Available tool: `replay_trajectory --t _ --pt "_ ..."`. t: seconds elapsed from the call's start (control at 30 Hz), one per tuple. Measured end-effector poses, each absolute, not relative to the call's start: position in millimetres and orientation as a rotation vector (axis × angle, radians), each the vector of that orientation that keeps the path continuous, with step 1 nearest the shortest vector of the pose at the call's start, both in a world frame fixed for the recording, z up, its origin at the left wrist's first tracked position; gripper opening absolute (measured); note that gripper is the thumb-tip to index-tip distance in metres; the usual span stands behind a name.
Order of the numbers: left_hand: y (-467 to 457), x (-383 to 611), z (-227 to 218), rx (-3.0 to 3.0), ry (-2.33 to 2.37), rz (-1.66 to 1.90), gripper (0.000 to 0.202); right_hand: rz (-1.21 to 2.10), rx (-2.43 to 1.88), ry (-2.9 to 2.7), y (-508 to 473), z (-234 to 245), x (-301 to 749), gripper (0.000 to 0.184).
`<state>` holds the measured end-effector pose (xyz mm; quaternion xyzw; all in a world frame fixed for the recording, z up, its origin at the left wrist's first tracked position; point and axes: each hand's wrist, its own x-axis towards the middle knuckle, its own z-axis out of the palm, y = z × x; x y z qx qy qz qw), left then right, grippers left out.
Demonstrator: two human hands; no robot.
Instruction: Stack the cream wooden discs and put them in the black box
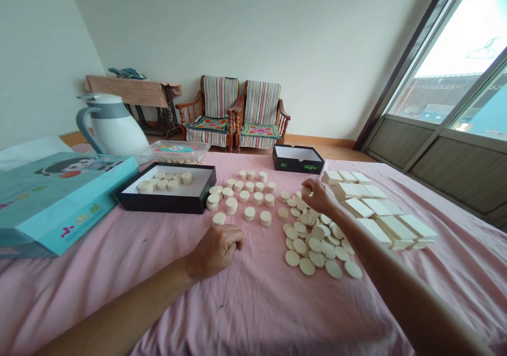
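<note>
My left hand rests on the pink cloth as a loose fist, just below a single cream disc. Nothing shows in it. My right hand reaches to the far end of a loose heap of flat cream discs and pinches one disc between its fingertips. Short stacks of the same discs stand in rows between the hands. A black tray to the left holds several more stacks.
Cream rectangular blocks lie in rows at the right. A small black box sits at the far edge. A teal box, a white jug and a clear plastic container stand at the left. Two chairs stand behind.
</note>
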<state>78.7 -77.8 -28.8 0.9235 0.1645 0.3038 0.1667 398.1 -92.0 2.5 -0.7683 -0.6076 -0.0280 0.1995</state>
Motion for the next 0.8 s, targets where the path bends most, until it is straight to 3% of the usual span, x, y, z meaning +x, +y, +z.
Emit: replay_trajectory --t 0.17,0.3,0.8 --pt "-76.1 67.1 -12.7 2.471 0.736 1.379 0.027 0.021 -1.676 -1.849 -120.8 17.9 323.7 0.031" --pt "-67.7 58.6 -6.4 2.192 0.974 1.583 0.025 0.099 -1.464 -2.056 -137.4 13.9 268.5 0.028" --pt "-55.5 53.3 -7.9 1.880 1.047 1.602 0.022 0.076 -1.667 -2.347 -118.7 -5.5 210.7 0.034"
